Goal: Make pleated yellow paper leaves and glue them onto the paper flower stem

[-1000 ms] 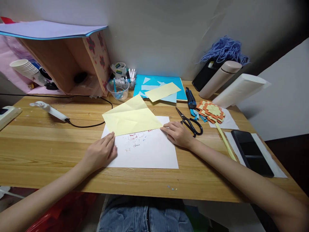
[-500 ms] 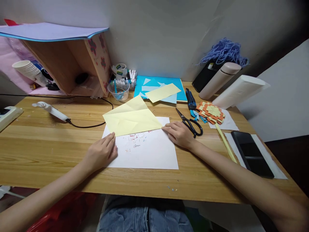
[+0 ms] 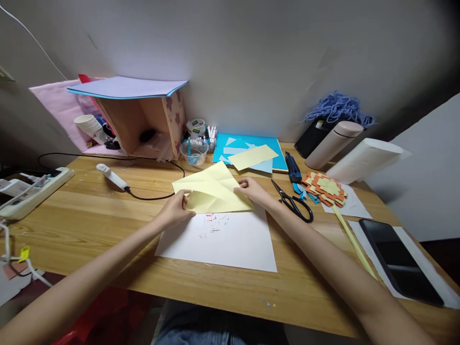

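A creased sheet of pale yellow paper (image 3: 219, 184) lies over the upper part of a white sheet (image 3: 230, 244) marked with small coloured scribbles. My left hand (image 3: 178, 207) grips the yellow paper at its near left, thumb low at the front edge and fingers curled over it, and the paper bulges up there. On the right side, my right hand (image 3: 251, 190) pinches the same paper, its fingers closed on the edge. Black-handled scissors (image 3: 293, 201) lie just right of my right hand.
Behind are a blue folder (image 3: 278, 143) with paper scraps, a clear plastic cup (image 3: 194, 153) and an open box (image 3: 143, 115). A glue gun (image 3: 112, 176) with a black cord lies left. To the right are a cutter (image 3: 293, 166), a paper flower (image 3: 327, 188) and a phone (image 3: 398, 261).
Both hands have moved from resting at the yellow paper's near corners to gripping its sides. The paper's near part now bulges upward. The camera view has shifted.
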Demonstrator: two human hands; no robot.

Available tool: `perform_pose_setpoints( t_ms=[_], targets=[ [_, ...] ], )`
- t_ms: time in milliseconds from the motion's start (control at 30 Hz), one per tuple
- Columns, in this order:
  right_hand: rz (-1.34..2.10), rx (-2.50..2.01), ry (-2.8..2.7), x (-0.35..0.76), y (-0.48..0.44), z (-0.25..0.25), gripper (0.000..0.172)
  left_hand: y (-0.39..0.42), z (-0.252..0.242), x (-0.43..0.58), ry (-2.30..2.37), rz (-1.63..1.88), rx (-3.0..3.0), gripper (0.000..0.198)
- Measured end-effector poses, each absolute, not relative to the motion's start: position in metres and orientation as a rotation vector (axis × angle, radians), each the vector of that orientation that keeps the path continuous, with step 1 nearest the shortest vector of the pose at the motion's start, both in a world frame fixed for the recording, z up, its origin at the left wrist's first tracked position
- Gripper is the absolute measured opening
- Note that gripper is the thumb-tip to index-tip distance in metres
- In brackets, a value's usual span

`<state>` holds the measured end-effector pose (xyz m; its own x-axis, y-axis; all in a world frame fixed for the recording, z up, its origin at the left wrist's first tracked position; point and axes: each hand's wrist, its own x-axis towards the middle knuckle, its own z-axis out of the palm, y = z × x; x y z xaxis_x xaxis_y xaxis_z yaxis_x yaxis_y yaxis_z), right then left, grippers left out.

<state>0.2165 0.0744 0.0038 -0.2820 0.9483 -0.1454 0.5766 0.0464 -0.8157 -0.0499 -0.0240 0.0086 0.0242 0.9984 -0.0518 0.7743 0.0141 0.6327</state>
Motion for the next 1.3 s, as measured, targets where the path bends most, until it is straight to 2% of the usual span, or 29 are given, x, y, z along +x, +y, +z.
perform_pose_setpoints(
  t_ms=[100,233,367,467,500,567,633,733,833,967,1100,1233,1300],
  targets=[
    [1.195,-1.447,-1.94,0.212,0.079,0.01,0.018,-0.032,0.01,-0.054,1.565,0.689,2.021,0.011],
    [1.165,-1.344,-1.905,0.217,0.071,0.015,0.014,-0.051,0.012,-0.058,1.492,0.869,2.39,0.022],
    [1.176,-1.105,-1.72,0.231,0.052,0.021,0.02,-0.055,0.012,-0.055,1.529,1.124,2.409,0.026],
    [1.258,-1.079,-1.529,0.246,0.036,0.026,0.028,-0.041,0.013,-0.045,1.604,1.427,2.124,0.012],
    [1.275,-1.092,-1.468,0.25,0.032,0.026,0.029,-0.034,0.012,-0.04,1.638,1.553,1.952,0.013],
    [1.275,-1.129,-1.35,0.258,0.027,0.025,0.031,-0.02,0.01,-0.024,1.637,1.742,1.555,0.027],
    [1.232,-1.16,-1.244,0.264,0.025,0.02,0.031,-0.011,0.007,-0.003,1.459,1.687,1.299,0.034],
    [1.143,-1.177,-1.151,0.265,0.026,0.01,0.031,-0.006,0.003,0.036,1.052,1.303,1.22,0.054],
    [1.059,-1.158,-1.15,0.262,0.024,0.003,0.029,-0.005,0.004,0.075,0.909,1.085,1.116,0.057],
    [1.005,-1.15,-1.221,0.261,0.019,0.001,0.028,0.007,0.007,0.108,1.017,1.055,0.946,0.048],
    [1.103,-1.163,-1.203,0.27,0.022,0.002,0.032,0.018,0.006,0.118,1.185,1.111,0.95,0.04],
    [1.223,-1.245,-1.221,0.287,0.033,0.002,0.036,0.021,0.002,0.115,1.189,1.145,1.023,0.038],
    [1.156,-1.352,-1.306,0.301,0.037,0.002,0.034,0.023,0.003,0.111,1.232,1.179,1.022,0.04]
  ],
)
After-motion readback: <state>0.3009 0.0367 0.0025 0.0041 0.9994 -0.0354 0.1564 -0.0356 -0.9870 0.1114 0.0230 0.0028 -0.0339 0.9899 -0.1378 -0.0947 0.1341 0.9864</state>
